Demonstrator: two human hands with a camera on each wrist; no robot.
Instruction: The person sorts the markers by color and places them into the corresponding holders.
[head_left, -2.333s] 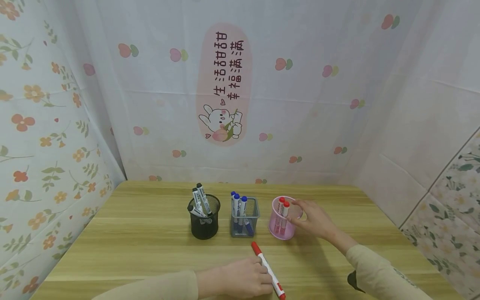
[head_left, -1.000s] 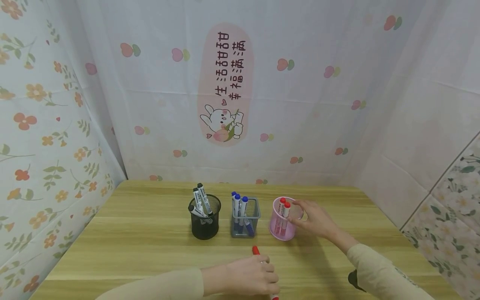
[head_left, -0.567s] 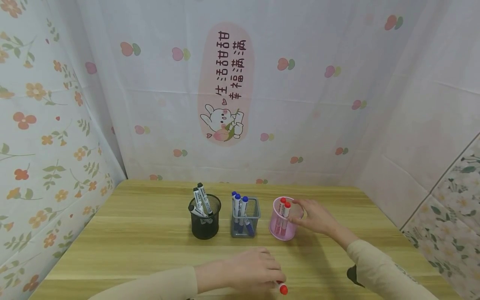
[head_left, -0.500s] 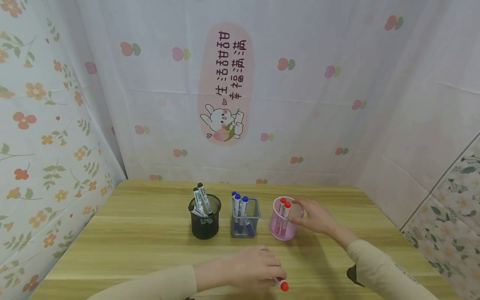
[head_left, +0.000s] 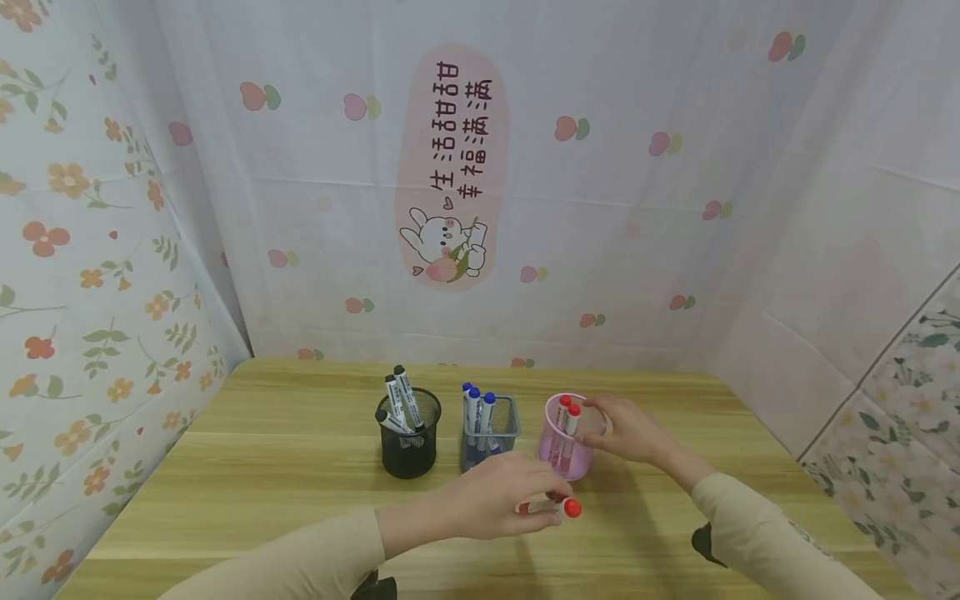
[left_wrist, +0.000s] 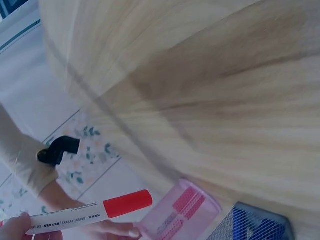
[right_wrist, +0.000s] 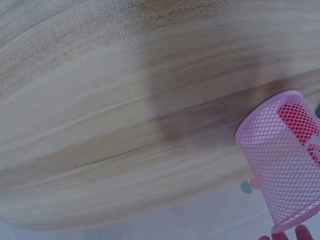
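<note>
A red-capped white marker point(left_wrist: 80, 215) is pinched between the thumb and fingers of my left hand point(head_left: 498, 498), raised above the table just in front of the cups. My right hand point(head_left: 630, 432) grips the rim of the pink mesh pen cup point(right_wrist: 280, 165), which stands upright at the right of the row. Two red markers point(head_left: 569, 417) lean inside that cup. The square grey mesh cup point(head_left: 508, 417) in the middle holds several blue markers point(head_left: 480, 408); my left hand hides part of its base.
A round black mesh cup point(head_left: 408, 458) with several black markers point(head_left: 401, 400) stands at the left of the row. The wooden table point(head_left: 285, 483) ends at a patterned curtain point(head_left: 600, 208) behind. Dark wrist straps show on both sleeves.
My left hand has picked the red marker up off the table and lifted it forward toward the cups. The right hand stays at the pink cup.
</note>
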